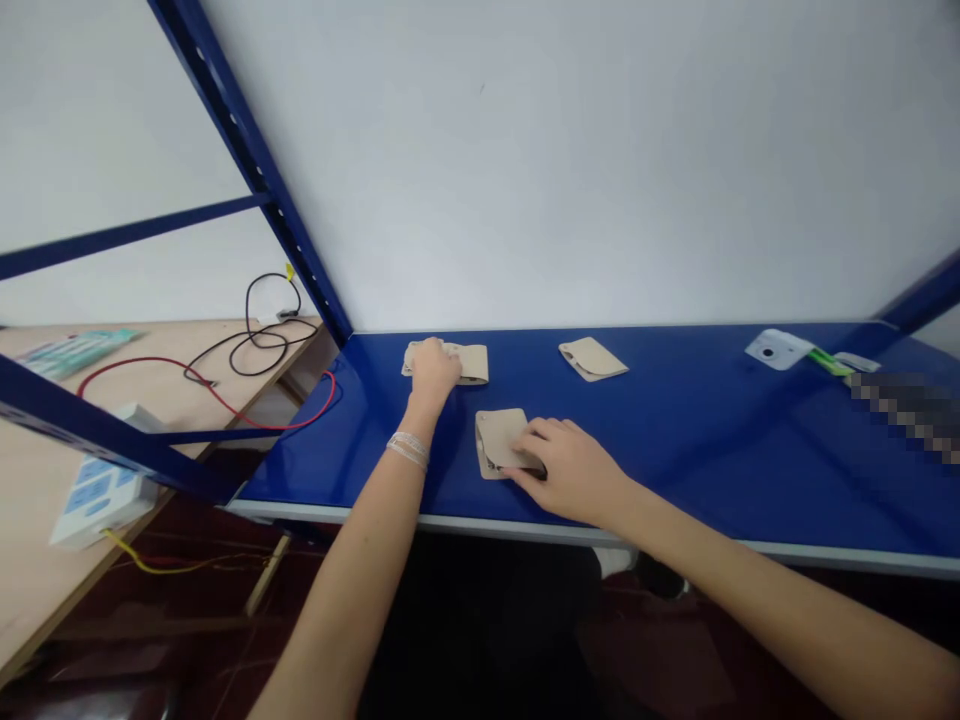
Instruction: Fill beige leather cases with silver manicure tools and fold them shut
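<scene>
On the blue shelf (pixel 697 450), my right hand (pixel 574 470) grips the right edge of a beige folded card (pixel 499 438), its thumb low at the front and its fingers over the top. Small dark bits show in the open fold of that card. Farther back and to the left, my left hand (pixel 435 370) is closed over beige folded card pieces (pixel 474 362), which stick out on both sides of it; its fingertips are mostly hidden. Another beige folded card (pixel 592 357) lies alone at the back, touched by neither hand.
At the right end lie a white tag (pixel 778 350), a green strip (pixel 829 362) and a blurred-out dark object (pixel 911 405). A blue post (pixel 262 170) rises at the left. Beyond it, a wooden table (pixel 30 560) holds a black cable (pixel 259 340), a red cable (pixel 202 385) and a white-blue box (pixel 105 490).
</scene>
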### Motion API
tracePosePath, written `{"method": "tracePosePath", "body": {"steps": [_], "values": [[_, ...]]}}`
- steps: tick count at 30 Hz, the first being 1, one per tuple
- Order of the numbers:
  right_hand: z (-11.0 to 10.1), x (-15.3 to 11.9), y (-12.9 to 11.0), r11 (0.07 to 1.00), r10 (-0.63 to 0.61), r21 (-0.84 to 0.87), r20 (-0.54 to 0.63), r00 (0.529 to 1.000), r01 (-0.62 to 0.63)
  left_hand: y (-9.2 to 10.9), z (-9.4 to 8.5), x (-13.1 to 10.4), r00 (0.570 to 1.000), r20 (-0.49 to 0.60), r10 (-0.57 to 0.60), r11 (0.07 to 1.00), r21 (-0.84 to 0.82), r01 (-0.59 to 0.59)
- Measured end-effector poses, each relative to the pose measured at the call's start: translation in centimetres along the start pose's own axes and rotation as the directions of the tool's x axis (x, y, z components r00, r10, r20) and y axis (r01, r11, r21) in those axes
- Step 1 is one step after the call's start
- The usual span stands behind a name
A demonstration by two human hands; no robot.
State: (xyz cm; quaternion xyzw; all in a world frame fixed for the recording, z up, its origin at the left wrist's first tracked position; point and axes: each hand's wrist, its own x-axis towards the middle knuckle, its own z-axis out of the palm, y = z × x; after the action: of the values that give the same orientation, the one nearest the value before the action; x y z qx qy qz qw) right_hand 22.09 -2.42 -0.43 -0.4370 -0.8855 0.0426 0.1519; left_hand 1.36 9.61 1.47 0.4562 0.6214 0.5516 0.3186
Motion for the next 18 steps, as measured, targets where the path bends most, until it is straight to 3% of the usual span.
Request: {"method": "tracePosePath", "body": {"steps": [4, 7, 10, 14, 16, 18], "values": [[-0.5, 3.3, -0.1, 0.955, 0.239, 0.153, 0.104, 0.965, -0.253, -0.2, -2.2, -3.4, 0.996, -0.085, 0.041, 0.971, 0.237, -0.019], [-0.4, 6.5, -0.2, 0.929, 0.331, 0.107, 0.182, 0.926, -0.353, -1.1, -3.4, -6.7, 0.998, -0.040, 0.053, 0.868, 0.497, -0.026], [-0.1, 9.0, 0.0, 0.943, 0.270, 0.108, 0.297, 0.916, -0.313, -2.1, -3.8, -9.3, 0.996, 0.089, 0.004, 0.867, 0.495, -0.048], [0.3, 10.3, 1.5, 0.861, 0.156, 0.363, 0.479, 0.864, -0.357, -2.4, -3.3, -10.4, 0.970, 0.223, 0.096, 0.846, 0.495, -0.197], [0.7, 10.0, 2.4, 0.789, 0.096, 0.507, 0.455, 0.885, -0.347, -2.4, -2.9, -10.4, 0.954, 0.280, 0.112, 0.840, 0.486, -0.241], [1.2, 9.5, 3.0, 0.748, 0.042, 0.615, 0.331, 0.943, -0.249, -2.4, -2.4, -10.3, 0.947, 0.306, 0.098, 0.848, 0.473, -0.241]]}}
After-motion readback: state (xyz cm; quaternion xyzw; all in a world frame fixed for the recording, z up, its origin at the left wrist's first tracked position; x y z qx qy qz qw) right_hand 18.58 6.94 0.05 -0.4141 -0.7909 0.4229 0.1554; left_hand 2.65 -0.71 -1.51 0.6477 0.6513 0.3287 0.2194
